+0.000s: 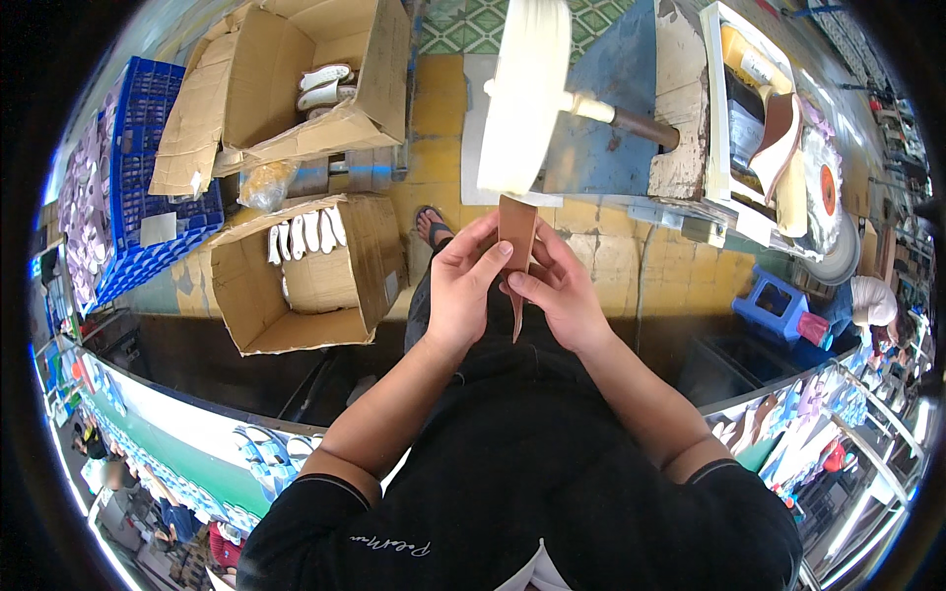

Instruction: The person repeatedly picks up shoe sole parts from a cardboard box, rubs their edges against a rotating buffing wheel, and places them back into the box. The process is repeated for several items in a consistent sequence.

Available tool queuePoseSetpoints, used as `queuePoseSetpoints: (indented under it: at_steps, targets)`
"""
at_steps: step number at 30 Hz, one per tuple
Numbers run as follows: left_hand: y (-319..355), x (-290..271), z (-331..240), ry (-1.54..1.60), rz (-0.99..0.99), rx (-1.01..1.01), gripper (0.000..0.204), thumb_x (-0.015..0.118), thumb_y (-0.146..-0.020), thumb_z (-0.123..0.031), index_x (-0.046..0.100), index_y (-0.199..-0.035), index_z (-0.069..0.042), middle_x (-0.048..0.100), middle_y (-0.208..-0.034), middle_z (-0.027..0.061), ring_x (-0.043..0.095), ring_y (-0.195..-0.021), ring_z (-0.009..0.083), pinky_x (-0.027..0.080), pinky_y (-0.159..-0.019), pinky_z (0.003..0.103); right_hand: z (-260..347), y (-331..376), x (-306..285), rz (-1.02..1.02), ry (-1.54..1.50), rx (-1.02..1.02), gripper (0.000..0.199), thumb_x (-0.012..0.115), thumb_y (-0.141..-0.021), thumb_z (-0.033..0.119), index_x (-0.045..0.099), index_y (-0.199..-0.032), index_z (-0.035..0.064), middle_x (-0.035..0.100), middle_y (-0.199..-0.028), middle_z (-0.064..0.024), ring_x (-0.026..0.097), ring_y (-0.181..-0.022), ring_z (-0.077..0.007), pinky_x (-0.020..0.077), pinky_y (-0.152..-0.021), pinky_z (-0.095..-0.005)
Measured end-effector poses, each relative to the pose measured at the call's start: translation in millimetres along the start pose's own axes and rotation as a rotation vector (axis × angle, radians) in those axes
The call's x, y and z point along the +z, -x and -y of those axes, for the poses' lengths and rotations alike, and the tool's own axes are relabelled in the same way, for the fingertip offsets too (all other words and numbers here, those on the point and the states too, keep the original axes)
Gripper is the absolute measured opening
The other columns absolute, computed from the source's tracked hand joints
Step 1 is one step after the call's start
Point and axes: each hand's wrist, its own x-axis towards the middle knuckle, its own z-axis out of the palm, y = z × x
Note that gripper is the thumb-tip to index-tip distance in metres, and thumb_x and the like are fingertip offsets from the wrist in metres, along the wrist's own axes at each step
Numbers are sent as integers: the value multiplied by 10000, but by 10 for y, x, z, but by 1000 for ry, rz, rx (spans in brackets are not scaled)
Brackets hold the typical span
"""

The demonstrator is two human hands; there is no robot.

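Note:
A long, thin brown shoe sole [518, 229] is held upright between my two hands, its far end right at the lower rim of a large white buffing wheel [525, 98]. I cannot tell whether the two touch. My left hand [469, 271] pinches the sole from the left, thumb lying across its face. From the right, my right hand [554, 286] grips it lower down, thumb against the edge. The sole's near end curves down below my fingers. The wheel sits on a shaft [631, 123] coming out of the machine on the right.
Two open cardboard boxes [266, 89] [374, 261] with white-edged soles stand at left, beside a blue crate [148, 212]. On the machine, a white tray [721, 118] holds a curved brown sole [778, 133] and bottles. A blue stool [772, 303] stands right. Behind me runs a green bench [182, 448] with footwear parts.

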Motion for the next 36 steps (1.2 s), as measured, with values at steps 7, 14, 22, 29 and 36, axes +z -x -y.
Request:
queuePoseSetpoints:
  at_steps: [7, 14, 22, 29, 36]
  targets:
    - [-290, -42, 145, -1, -90, -127, 396, 757, -1129, -62, 726, -1505, 56, 812, -1345, 97, 760, -1188, 152, 616, -1017, 323, 13, -245, -75, -128, -105, 193, 669, 743, -1109, 59, 486, -1726, 23, 728, -1460, -73, 707, -1296, -163, 594, -1122, -356]
    - [-247, 35, 123, 108, -104, -116, 363, 734, -1146, -83, 742, -1479, 62, 833, -1263, 94, 772, -1057, 136, 629, -900, 303, 141, -179, -30, -99, 36, 81, 651, 765, -1116, 75, 503, -1707, 0, 735, -1444, -86, 717, -1232, -143, 600, -1052, -333]
    - [-328, 50, 117, 90, -139, -169, 330, 732, -1160, -137, 769, -1439, 34, 843, -1135, 58, 755, -880, 113, 611, -692, 284, 169, -285, -29, -136, -44, 137, 628, 783, -1110, 78, 538, -1674, -48, 764, -1401, -102, 713, -1250, -136, 590, -1073, -331]
    - [-259, 95, 127, 106, -101, -117, 326, 733, -1163, -144, 770, -1431, 38, 837, -1158, 66, 769, -921, 127, 630, -762, 296, 217, -203, -19, -109, 34, 42, 654, 811, -1092, 90, 540, -1668, -62, 763, -1422, -113, 718, -1251, -137, 592, -1081, -325]
    - [-163, 149, 84, 123, -130, -90, 351, 711, -1171, -116, 744, -1478, 51, 826, -1234, 87, 782, -1087, 153, 635, -973, 330, 246, -145, 40, -114, 120, -67, 647, 820, -1084, 88, 554, -1650, -78, 783, -1408, -126, 735, -1229, -138, 597, -1071, -318]
